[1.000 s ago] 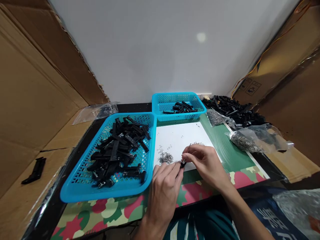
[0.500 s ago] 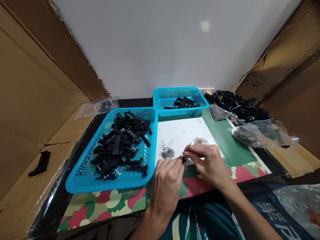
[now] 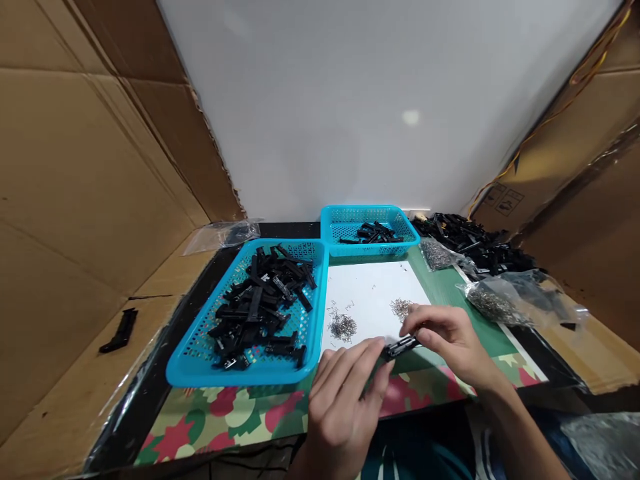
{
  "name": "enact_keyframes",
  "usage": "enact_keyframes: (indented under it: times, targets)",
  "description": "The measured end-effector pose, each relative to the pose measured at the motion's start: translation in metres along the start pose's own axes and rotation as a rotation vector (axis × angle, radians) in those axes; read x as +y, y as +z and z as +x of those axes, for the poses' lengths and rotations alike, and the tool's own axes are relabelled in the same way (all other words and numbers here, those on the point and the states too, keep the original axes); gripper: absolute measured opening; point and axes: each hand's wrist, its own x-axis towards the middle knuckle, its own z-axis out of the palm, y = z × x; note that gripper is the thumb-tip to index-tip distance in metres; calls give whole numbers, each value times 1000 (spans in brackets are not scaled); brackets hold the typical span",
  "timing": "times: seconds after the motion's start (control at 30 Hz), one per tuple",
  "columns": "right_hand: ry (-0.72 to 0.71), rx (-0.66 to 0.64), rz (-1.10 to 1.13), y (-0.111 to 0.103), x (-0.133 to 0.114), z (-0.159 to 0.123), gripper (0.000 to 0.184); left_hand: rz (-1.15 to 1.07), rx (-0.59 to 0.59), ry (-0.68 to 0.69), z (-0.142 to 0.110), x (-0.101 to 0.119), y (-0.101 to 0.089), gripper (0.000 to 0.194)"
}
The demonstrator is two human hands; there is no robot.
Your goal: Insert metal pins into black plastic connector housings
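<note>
Turned flat since before: black part [image 3: 401,347] | left hand [image 3: 345,400], right hand [image 3: 450,337] pinch its ends

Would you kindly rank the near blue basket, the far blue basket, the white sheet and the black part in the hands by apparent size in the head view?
1. near blue basket
2. white sheet, though the far blue basket looks close to it; being farther off, their order is unsure
3. black part, held by both hands, plainly smallest
</note>
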Motion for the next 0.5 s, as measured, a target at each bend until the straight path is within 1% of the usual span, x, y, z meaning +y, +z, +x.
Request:
enact_keyframes:
  times: [0.07, 0.13, 0.2, 0.27, 0.33, 0.4, 0.47, 0.5]
  targets:
    - [17, 7, 84, -1, 4, 10, 34, 33, -28, -14, 11, -1, -7, 40]
    - [77, 47, 79, -2, 10, 29, 35, 118, -81, -45, 25, -9, -17, 39]
    - [137, 111, -9, -8, 20, 56, 40, 270, -144, -81, 40, -23, -29, 37]
    - [215, 201, -185, -16, 34, 88, 45, 477, -228, -123, 55, -42, -42, 21]
    - [237, 268, -241, -24, 51, 120, 46, 645, -349, -210, 67, -60, -53, 13]
    - [259, 330, -287, -30, 66, 147, 46, 729, -487, -291, 75, -73, -59, 18]
    - [279, 353, -338, -33, 75, 163, 43, 751, -562, -326, 80, -80, -60, 20]
    - [283, 357, -366, -33, 76, 167, 42, 751, -589, -334, 82, -82, -59, 17]
